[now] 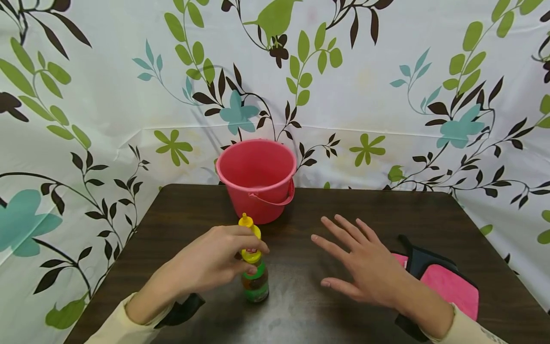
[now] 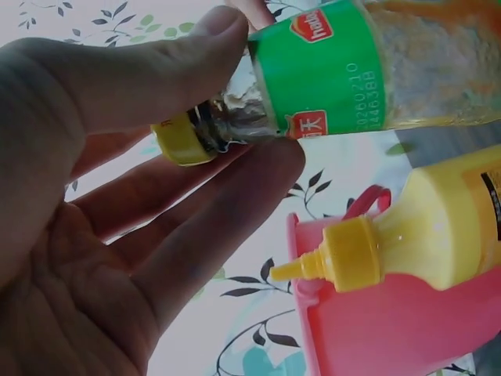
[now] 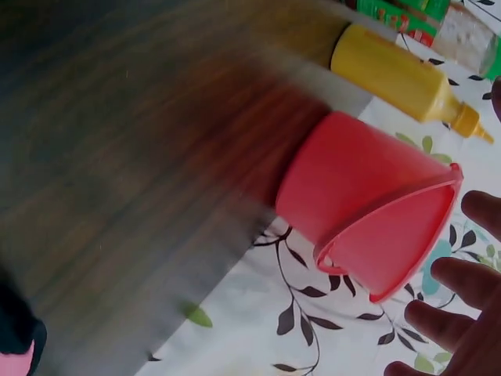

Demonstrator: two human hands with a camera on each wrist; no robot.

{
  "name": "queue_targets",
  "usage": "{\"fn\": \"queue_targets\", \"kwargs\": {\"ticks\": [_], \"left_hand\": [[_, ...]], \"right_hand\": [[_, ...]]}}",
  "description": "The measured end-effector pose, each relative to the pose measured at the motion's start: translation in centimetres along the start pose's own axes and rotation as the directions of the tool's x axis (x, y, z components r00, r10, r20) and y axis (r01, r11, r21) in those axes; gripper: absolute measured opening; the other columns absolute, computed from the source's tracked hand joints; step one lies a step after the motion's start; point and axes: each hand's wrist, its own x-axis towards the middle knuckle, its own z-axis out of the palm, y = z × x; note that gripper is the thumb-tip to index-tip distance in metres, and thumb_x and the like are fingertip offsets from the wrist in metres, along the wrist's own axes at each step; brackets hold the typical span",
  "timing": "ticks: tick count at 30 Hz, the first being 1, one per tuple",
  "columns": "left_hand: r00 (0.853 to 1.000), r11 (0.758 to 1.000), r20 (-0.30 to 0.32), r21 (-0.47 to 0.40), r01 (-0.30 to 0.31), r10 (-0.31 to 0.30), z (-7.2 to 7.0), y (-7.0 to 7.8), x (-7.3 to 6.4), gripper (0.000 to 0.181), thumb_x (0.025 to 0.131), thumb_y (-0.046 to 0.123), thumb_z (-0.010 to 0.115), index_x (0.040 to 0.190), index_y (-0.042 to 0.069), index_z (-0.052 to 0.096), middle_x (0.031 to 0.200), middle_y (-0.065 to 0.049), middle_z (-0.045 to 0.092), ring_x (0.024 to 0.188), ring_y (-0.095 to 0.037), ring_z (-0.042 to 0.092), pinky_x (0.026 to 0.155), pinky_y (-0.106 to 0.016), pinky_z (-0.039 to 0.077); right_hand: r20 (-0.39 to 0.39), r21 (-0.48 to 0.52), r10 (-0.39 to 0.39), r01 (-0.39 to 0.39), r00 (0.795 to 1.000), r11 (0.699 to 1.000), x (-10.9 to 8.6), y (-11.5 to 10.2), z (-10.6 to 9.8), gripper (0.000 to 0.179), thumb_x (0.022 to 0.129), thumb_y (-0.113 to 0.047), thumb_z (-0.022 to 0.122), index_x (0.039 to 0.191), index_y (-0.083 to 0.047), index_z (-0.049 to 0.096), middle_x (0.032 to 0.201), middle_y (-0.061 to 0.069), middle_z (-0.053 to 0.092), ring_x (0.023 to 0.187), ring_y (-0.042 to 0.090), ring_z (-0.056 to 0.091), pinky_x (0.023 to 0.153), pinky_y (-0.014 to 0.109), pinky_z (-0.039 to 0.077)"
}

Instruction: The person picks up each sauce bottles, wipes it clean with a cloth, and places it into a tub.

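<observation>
1. The left hand (image 1: 223,260) has its thumb and fingers around the neck of a green-labelled bottle (image 1: 257,282); whether they grip it, I cannot tell.
2. This bottle is upright on the dark table (image 1: 309,310), before a yellow squeeze bottle (image 2: 446,227) and pink bucket (image 1: 266,205).
3. The right hand (image 1: 365,263) is empty, fingers spread, partly hiding a pink-and-black item (image 1: 451,286).

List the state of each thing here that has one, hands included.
Left hand: fingers curled around the bottle's neck
Right hand: open, fingers spread, holding nothing
Green-labelled bottle: upright, cap on
Yellow squeeze bottle: upright, nozzle top on
Pink bucket: upright, open-topped, handle lowered
Pink-and-black fabric item: lying on the table
</observation>
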Motion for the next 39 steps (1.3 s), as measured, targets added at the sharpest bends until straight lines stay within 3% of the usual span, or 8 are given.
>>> {"fn": "queue_targets", "kwargs": {"ticks": [8,17,27,34,39], "left_hand": [[0.999,1.0,-0.035,0.004,-0.03,0.03,0.9,0.5,0.9,0.032,0.086,0.016,0.088,0.116,0.022,0.079,0.107,0.009,0.075,0.091,-0.001,0.066,0.083,-0.025,0.062],[0.994,0.998,-0.103,0.056,-0.029,0.035,1.6,0.9,2.0,0.032,0.085,0.019,0.09,0.115,0.021,0.08,0.105,0.009,0.076,0.089,-0.002,0.068,0.081,-0.024,0.061],[0.989,0.997,-0.143,0.065,-0.032,0.041,3.2,1.9,4.9,0.035,0.085,0.018,0.09,0.118,0.018,0.08,0.106,0.005,0.078,0.094,-0.009,0.07,0.085,-0.027,0.063],[0.981,0.996,-0.178,0.07,-0.063,0.075,4.2,2.7,7.1,0.036,0.086,0.02,0.089,0.12,0.016,0.08,0.106,0.003,0.079,0.093,-0.011,0.071,0.083,-0.024,0.061],[0.981,0.996,-0.178,0.065,-0.064,0.075,4.7,3.2,8.3,0.036,0.087,0.023,0.088,0.122,0.017,0.08,0.107,0.002,0.078,0.092,-0.012,0.07,0.08,-0.022,0.06]], "right_hand": [[0.037,-0.014,-0.021,0.021,0.999,1.0,-0.8,-1.0,0.4,0.084,0.095,-0.077,0.055,0.166,-0.043,0.029,0.179,0.001,0.021,0.161,0.034,0.031,0.121,0.068,0.035],[0.021,0.011,-0.01,0.01,1.0,1.0,-1.1,-1.2,0.6,0.082,0.096,-0.076,0.056,0.166,-0.043,0.031,0.179,-0.001,0.022,0.159,0.035,0.034,0.12,0.07,0.031],[0.059,0.016,0.101,-0.102,0.993,0.995,-2.2,-0.3,-0.1,0.086,0.093,-0.074,0.062,0.166,-0.046,0.027,0.18,-0.005,0.016,0.164,0.031,0.024,0.123,0.071,0.025],[0.033,-0.006,0.168,-0.168,0.985,0.986,-3.4,0.7,-0.6,0.085,0.093,-0.075,0.061,0.166,-0.045,0.03,0.179,-0.003,0.019,0.163,0.032,0.027,0.123,0.068,0.025],[0.017,-0.001,0.201,-0.201,0.979,0.98,-4.3,1.3,-0.9,0.086,0.092,-0.071,0.066,0.166,-0.043,0.031,0.179,-0.002,0.02,0.162,0.033,0.028,0.129,0.066,0.017]]}}
